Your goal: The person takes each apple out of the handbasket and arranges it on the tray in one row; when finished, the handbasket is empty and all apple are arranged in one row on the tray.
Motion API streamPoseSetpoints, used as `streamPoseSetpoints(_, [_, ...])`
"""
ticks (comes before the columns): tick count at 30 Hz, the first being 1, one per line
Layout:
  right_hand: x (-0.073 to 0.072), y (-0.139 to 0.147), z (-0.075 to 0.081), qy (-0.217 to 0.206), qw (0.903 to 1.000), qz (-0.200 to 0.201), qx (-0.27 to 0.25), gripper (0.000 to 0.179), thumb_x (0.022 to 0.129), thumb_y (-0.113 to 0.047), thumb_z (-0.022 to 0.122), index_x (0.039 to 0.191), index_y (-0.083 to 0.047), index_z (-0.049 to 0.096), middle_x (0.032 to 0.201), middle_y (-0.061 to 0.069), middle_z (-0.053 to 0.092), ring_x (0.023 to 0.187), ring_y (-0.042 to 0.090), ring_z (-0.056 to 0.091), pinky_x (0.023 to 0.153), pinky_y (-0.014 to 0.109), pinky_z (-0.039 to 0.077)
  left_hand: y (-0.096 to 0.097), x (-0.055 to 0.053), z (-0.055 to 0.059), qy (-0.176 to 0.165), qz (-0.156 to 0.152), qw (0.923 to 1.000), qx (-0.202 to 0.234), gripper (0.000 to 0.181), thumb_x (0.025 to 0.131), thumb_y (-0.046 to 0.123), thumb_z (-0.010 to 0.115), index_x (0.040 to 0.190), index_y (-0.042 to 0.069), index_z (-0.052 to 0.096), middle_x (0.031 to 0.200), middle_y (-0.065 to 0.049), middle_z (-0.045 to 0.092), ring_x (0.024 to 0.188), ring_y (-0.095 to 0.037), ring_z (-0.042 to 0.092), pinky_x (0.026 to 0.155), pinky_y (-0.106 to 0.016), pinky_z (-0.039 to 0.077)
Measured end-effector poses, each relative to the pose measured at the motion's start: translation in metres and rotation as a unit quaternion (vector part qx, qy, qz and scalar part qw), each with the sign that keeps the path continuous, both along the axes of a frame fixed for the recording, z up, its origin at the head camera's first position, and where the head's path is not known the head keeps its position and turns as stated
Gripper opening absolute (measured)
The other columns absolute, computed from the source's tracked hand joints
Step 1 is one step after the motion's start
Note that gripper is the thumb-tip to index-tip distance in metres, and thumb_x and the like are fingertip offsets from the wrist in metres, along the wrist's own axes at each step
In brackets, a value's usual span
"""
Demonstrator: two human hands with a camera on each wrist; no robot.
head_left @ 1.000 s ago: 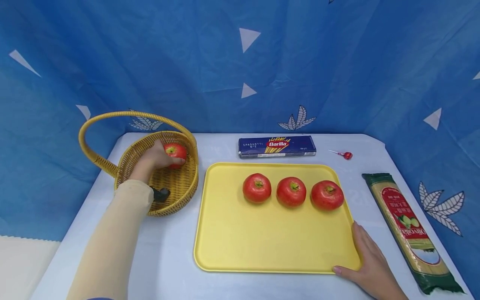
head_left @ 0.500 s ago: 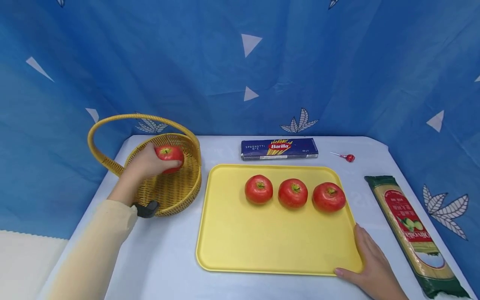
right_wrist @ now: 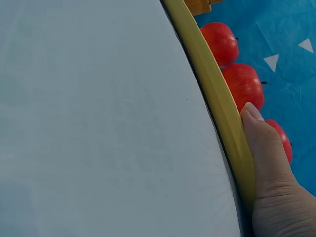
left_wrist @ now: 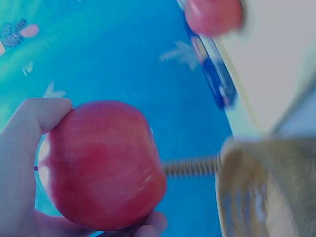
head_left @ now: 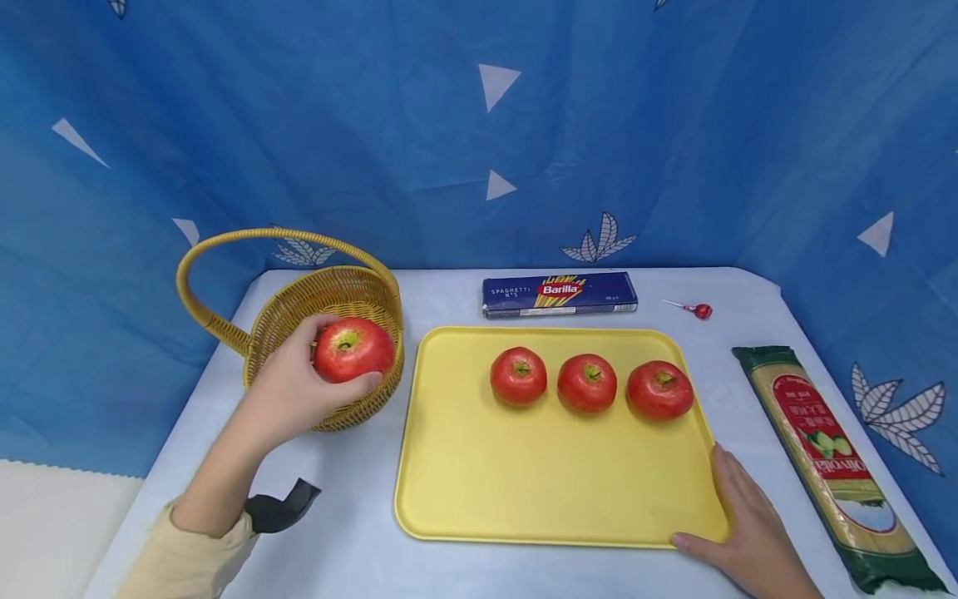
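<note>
My left hand [head_left: 295, 391] grips a red apple [head_left: 355, 349] between thumb and fingers, over the near part of a wicker basket [head_left: 382, 399]. Close up in the left wrist view, that apple [left_wrist: 106, 168] has the thumb and fingers around its sides, apart from the basket [left_wrist: 266, 173]. A yellow tray [head_left: 554, 482] lies to the right, with three red apples in a row: left [head_left: 519, 377], middle [head_left: 587, 383] and right [head_left: 660, 390]. At the tray's near right corner rests my right hand [head_left: 756, 524], its thumb straight along the front rim.
Behind the tray lies a blue spaghetti box [head_left: 560, 295], with a red lollipop [head_left: 700, 310] to its right. A long green-ended pasta packet [head_left: 831, 466] lies along the right side of the white table [head_left: 352, 507]. The basket's tall handle [head_left: 277, 234] arches up at the left.
My left hand has lifted the apple from inside the basket and brought it up and nearer to me. The right hand stays at the tray's corner.
</note>
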State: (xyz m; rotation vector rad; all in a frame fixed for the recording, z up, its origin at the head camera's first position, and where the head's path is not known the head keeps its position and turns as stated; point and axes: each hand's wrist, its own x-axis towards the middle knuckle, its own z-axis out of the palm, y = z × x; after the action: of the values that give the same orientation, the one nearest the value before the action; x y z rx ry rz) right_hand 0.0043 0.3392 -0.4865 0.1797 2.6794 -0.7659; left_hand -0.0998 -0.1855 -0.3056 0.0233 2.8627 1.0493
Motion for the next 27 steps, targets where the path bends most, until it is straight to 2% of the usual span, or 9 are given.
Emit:
streamPoseSetpoints(6, [0.001,0.000,0.000,0.005,1.0000,-0.002,-0.001,0.141,0.070,-0.068,0.076,0.155,-0.012,-0.021,0.163,0.028,-0.009,0.145,0.056,-0.001,0.102,0.081,0.012,0.040,0.013,-0.022,0.036,-0.014,0.9966,0.073,0.092,0.073,0.042,0.086,0.145,0.015,0.037,0.136,-0.007,0.049,0.121,-0.028,0.052,0.084,-0.048,0.060])
streamPoseSetpoints(11, [0.002,-0.001,0.000,0.013,0.9999,-0.002,0.002,0.141,0.069,-0.068,0.077,0.155,-0.011,-0.019,0.163,0.028,-0.008,0.145,0.056,0.001,0.102,0.081,0.014,0.069,0.015,-0.051,0.068,-0.019,0.9934,0.090,0.091,0.069,0.037,0.088,0.145,0.016,0.041,0.138,-0.005,0.050,0.122,-0.025,0.053,0.090,-0.050,0.056])
streamPoseSetpoints(14, [0.001,-0.001,0.000,0.016,0.9999,-0.002,0.002,0.141,0.069,-0.067,0.077,0.155,-0.011,-0.019,0.163,0.027,-0.008,0.145,0.056,0.001,0.102,0.081,0.014,0.082,0.013,-0.070,0.074,-0.012,0.9922,0.100,0.091,0.068,0.035,0.089,0.144,0.015,0.043,0.134,-0.005,0.052,0.119,-0.024,0.055,0.093,-0.050,0.055])
streamPoseSetpoints(19, [0.001,-0.002,0.001,0.017,0.9999,-0.003,-0.002,0.142,0.068,-0.067,0.078,0.155,-0.012,-0.020,0.163,0.026,-0.010,0.145,0.055,0.000,0.102,0.081,0.013,0.095,0.004,-0.098,0.057,0.011,0.9940,0.093,0.094,0.068,0.036,0.088,0.146,0.015,0.041,0.134,-0.007,0.051,0.121,-0.026,0.053,0.096,-0.050,0.053])
streamPoseSetpoints(23, [0.001,-0.001,0.001,0.018,0.9998,-0.002,-0.002,0.141,0.068,-0.067,0.078,0.155,-0.012,-0.020,0.164,0.026,-0.009,0.145,0.056,0.001,0.102,0.081,0.013,0.099,-0.006,-0.112,0.054,0.028,0.9949,0.080,0.094,0.069,0.034,0.087,0.147,0.013,0.040,0.137,-0.012,0.049,0.124,-0.030,0.051,0.098,-0.053,0.051])
streamPoseSetpoints(27, [0.001,-0.001,0.001,0.015,0.9999,-0.002,0.001,0.142,0.068,-0.068,0.077,0.155,-0.011,-0.019,0.163,0.027,-0.008,0.145,0.056,0.001,0.102,0.081,0.014,0.103,-0.014,-0.119,0.049,0.040,0.9944,0.084,0.094,0.070,0.032,0.085,0.149,0.012,0.038,0.141,-0.015,0.046,0.127,-0.033,0.048,0.099,-0.055,0.049])
